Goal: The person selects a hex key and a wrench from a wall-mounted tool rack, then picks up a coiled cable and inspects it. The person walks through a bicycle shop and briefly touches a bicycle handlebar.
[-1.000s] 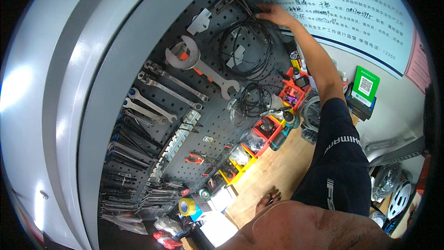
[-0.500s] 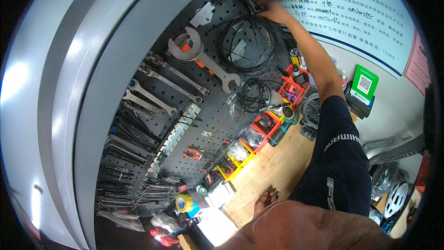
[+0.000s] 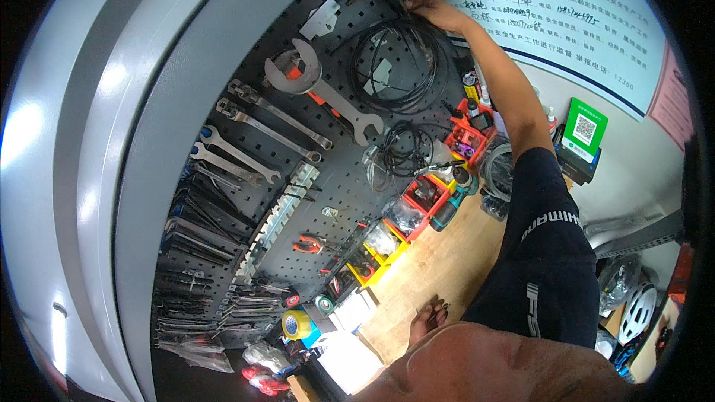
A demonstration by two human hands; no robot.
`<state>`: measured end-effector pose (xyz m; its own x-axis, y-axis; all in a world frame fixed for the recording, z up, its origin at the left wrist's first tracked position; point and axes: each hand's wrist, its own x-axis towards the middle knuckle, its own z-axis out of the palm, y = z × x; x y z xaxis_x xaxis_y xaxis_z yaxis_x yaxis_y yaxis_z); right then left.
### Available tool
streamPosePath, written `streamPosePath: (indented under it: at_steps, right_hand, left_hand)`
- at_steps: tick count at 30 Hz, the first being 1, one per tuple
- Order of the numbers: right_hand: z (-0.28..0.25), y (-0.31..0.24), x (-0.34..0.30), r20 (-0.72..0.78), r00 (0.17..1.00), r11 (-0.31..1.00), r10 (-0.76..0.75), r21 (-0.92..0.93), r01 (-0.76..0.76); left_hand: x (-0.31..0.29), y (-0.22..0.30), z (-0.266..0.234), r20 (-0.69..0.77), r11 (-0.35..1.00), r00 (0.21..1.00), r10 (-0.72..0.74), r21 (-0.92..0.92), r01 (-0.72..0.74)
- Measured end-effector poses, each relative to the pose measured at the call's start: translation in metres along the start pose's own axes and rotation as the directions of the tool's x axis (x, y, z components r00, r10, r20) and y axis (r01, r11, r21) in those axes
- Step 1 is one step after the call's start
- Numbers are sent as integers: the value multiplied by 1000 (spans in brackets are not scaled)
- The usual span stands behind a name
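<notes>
My right hand (image 3: 434, 10) reaches far up a dark pegboard (image 3: 246, 52), with my black-sleeved arm stretched across the picture. Its fingers curl around the top of a coil of black cable (image 3: 393, 67) that hangs from a hook there. A smaller bundle of black cable (image 3: 406, 150) hangs below the coil. My left hand (image 3: 427, 320) is low down, over the wooden bench top (image 3: 439, 260), fingers pointing at the board. A small dark thing shows at its fingertips, and whether the hand holds it is unclear.
On the board hang a large open-ended wrench (image 3: 320, 89), several long spanners (image 3: 253, 134), red-handled pliers (image 3: 307, 243) and racks of small tools. Red and yellow bins (image 3: 417, 193) line the bench, with a teal drill (image 3: 450, 197) and tape rolls (image 3: 296, 324). A white notice board (image 3: 551, 15) hangs on the right.
My right hand has stayed on the top of the cable coil, moving slightly upward. The view has shifted a little, so the board sits slightly differently in the picture.
</notes>
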<state>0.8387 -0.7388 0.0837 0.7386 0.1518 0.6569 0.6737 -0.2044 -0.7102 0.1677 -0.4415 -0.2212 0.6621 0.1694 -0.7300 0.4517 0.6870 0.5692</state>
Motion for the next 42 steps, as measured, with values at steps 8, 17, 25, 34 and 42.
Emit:
streamPosePath:
  at_steps: [8, 17, 25, 34, 42]
  right_hand:
    - [-14, 9, -55, -190, 981, 998, 40, -39, -48]
    - [4, -66, -202, -417, 850, 878, 322, 468, -102]
    - [119, -176, -429, 460, 779, 734, 426, 328, -595]
    - [179, -159, -558, 736, 582, 909, 347, -111, -402]
    - [193, -149, -576, 647, 710, 950, 278, -76, -303]
  left_hand:
    - [8, 3, -21, 145, 984, 988, 61, -173, -36]
    - [-13, 0, -53, 199, 986, 970, 143, -115, -121]
    - [-42, -24, -74, 59, 964, 979, 197, -192, -182]
    - [-50, -59, -104, 12, 939, 969, 248, -249, -237]
    - [-48, -77, -98, -159, 908, 908, 389, -99, -406]
